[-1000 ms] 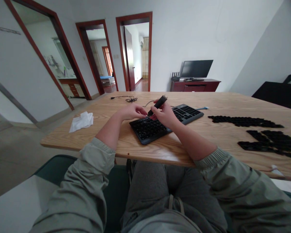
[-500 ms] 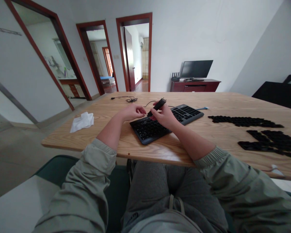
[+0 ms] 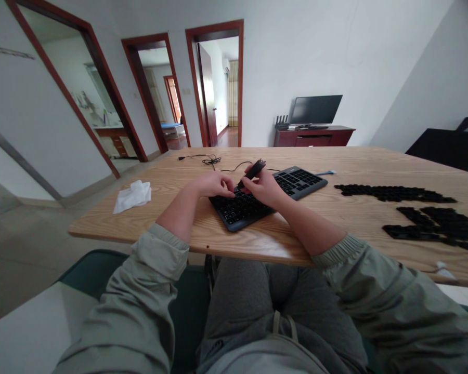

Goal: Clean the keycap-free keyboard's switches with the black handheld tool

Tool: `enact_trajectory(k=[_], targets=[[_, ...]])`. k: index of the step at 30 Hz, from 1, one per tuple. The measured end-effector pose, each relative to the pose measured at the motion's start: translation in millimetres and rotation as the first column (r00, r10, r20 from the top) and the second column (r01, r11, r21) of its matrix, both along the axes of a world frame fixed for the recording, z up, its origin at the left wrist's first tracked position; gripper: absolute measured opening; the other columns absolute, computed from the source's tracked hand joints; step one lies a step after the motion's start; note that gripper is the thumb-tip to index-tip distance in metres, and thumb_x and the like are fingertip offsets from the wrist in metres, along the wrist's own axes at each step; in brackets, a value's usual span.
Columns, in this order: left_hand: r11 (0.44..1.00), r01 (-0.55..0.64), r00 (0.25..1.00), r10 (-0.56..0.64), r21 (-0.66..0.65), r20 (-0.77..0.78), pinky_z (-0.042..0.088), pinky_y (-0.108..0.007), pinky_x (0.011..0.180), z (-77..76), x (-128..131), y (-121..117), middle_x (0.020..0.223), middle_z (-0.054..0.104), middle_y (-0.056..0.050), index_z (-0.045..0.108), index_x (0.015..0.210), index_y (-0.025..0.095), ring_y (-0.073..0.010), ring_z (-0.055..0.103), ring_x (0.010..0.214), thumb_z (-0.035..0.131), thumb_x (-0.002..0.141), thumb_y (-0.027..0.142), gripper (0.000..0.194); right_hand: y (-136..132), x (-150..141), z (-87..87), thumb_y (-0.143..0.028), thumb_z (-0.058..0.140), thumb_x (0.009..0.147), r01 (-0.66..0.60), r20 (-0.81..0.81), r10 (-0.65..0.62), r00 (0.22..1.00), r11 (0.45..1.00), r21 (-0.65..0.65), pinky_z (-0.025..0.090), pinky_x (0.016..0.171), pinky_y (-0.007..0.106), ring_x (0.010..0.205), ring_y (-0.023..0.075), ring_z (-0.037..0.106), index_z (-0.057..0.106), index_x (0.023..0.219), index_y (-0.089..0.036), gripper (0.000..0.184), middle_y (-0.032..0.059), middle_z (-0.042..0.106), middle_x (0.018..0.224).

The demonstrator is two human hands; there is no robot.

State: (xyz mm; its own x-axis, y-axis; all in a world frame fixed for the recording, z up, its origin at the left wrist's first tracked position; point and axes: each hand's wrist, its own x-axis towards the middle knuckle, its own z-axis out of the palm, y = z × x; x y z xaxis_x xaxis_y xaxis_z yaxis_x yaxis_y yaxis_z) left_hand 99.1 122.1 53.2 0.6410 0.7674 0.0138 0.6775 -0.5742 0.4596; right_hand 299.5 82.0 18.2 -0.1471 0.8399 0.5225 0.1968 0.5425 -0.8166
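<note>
The surface (image 3: 171, 210) is pale wood with visible grain and a soft sheen. The keyboard (image 3: 239, 210) looks like dark plastic, mostly matt, and the loose keycaps (image 3: 390, 194) look like black plastic. The crumpled tissue (image 3: 134, 195) appears soft and papery. The sleeves (image 3: 152, 275) are creased, smooth green cloth. The television screen (image 3: 315, 109) is dark and smooth, above a glossy reddish-brown cabinet (image 3: 343, 136).

In your right hand (image 3: 264, 187) you have a dark, stick-like tool (image 3: 253, 172), slanted with its lower end at the black keyboard (image 3: 239, 213), which lies flat and angled on the wooden table (image 3: 171, 210) beneath your left hand (image 3: 214, 184).
</note>
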Motion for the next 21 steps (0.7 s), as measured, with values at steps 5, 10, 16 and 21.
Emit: enact_trajectory(k=[5, 10, 16, 21], targets=[[0.993, -0.016, 0.999, 0.01, 0.116, 0.051, 0.032, -0.024, 0.055, 1.5, 8.5, -10.1, 0.066, 0.055, 0.004, 0.052, 0.074, 0.019, -0.011, 0.048, 0.061, 0.074, 0.063, 0.036, 0.03, -4.6, 4.1, 4.9, -0.024, 0.063, 0.073, -0.043, 0.074, 0.039, 0.996, 0.998, 0.052, 0.055, 0.064, 0.031, 0.068, 0.0155, 0.061, 0.052, 0.091, -0.02, 0.022, 0.0015, 0.06, 0.083], [0.981, -0.036, 0.998, 0.027, 0.19, 0.05, 0.037, -0.025, 0.06, -0.4, 12.4, -14.2, 0.078, 0.056, 0.002, 0.053, 0.086, 0.019, -0.013, 0.051, 0.068, 0.072, 0.062, 0.033, 0.033, -7.5, 9.1, 10.3, -0.018, 0.061, 0.07, -0.081, 0.124, 0.074, 0.99, 0.995, 0.053, 0.051, 0.066, 0.029, 0.071, 0.0154, 0.061, 0.056, 0.088, -0.018, 0.019, 0.0024, 0.065, 0.082], [0.955, -0.002, 0.999, -0.01, 0.298, 0.04, 0.044, -0.03, 0.08, -1.0, 17.7, -17.1, 0.1, 0.061, -0.004, 0.059, 0.103, 0.018, -0.0192, 0.056, 0.09, 0.071, 0.059, 0.029, 0.047, -4.7, 12.3, 12.0, -0.016, 0.062, 0.067, -0.166, 0.119, 0.156, 0.98, 0.983, 0.073, 0.051, 0.077, 0.032, 0.084, 0.0184, 0.064, 0.061, 0.089, -0.019, 0.022, 0.0043, 0.07, 0.09], [0.975, 0.104, 0.993, -0.111, 0.195, 0.028, 0.044, -0.027, 0.075, 1.2, 19.4, -19.8, 0.091, 0.066, -0.001, 0.067, 0.104, 0.018, -0.0163, 0.058, 0.083, 0.065, 0.065, 0.022, 0.04, -2.5, 14.3, 14.9, -0.016, 0.064, 0.067, -0.218, 0.093, 0.214, 0.972, 0.976, 0.029, 0.052, 0.081, 0.036, 0.082, 0.0202, 0.064, 0.061, 0.084, -0.02, 0.018, 0.0032, 0.07, 0.085]])
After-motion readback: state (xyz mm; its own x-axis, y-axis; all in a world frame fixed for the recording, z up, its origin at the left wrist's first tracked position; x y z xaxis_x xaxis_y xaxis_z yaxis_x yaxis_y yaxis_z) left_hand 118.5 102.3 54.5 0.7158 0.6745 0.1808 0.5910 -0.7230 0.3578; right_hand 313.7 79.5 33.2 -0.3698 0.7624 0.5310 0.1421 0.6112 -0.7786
